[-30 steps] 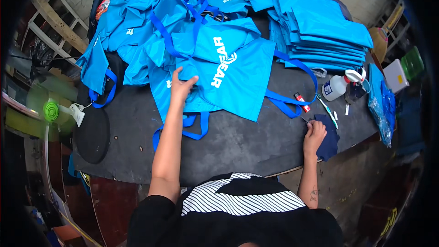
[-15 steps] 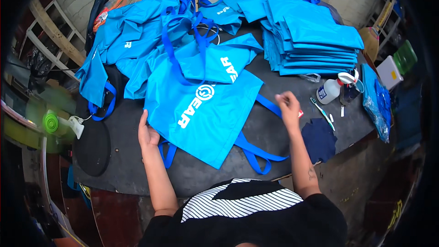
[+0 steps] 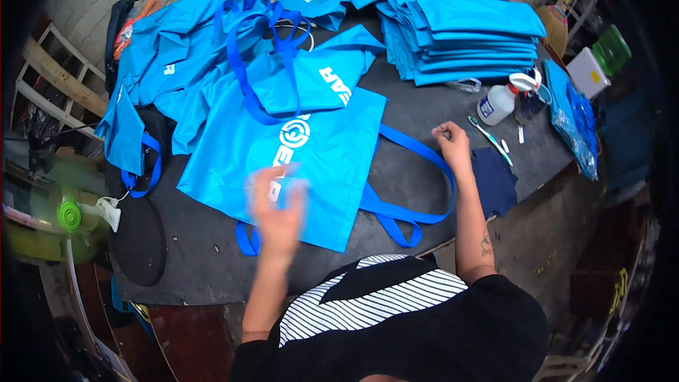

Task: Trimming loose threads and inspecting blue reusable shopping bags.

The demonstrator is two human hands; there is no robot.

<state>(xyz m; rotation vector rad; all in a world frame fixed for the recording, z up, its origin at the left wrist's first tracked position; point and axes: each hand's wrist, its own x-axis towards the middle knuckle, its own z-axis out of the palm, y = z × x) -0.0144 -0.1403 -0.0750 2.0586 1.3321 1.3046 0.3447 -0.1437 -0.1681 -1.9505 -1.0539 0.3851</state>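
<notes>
A light-blue tote bag [image 3: 325, 170] with white printing and darker blue straps lies flat on the table in front of me. Over its lower part is my left hand [image 3: 277, 205], blurred by motion, its fingers apart and nothing seen in them. My right hand [image 3: 453, 145] is at the right, beside the bag's looped strap [image 3: 417, 147]. Its fingers are curled together; what they hold, if anything, is hidden. Just right of that hand lie a toothbrush [image 3: 489, 138] and a dark navy cloth [image 3: 494, 180].
A tall stack of folded blue bags [image 3: 474, 49] stands at the back right, a loose heap of bags [image 3: 177, 49] at the back left. Near the stack are a spray bottle [image 3: 497, 104] and a plastic-wrapped blue bundle [image 3: 571, 120]. A small green fan [image 3: 71, 214] is at the left edge.
My left hand has moved right, from the bag's left edge to above its lower part. My right hand has curled its fingers, close to the strap. The bag's lower left corner has spread outward.
</notes>
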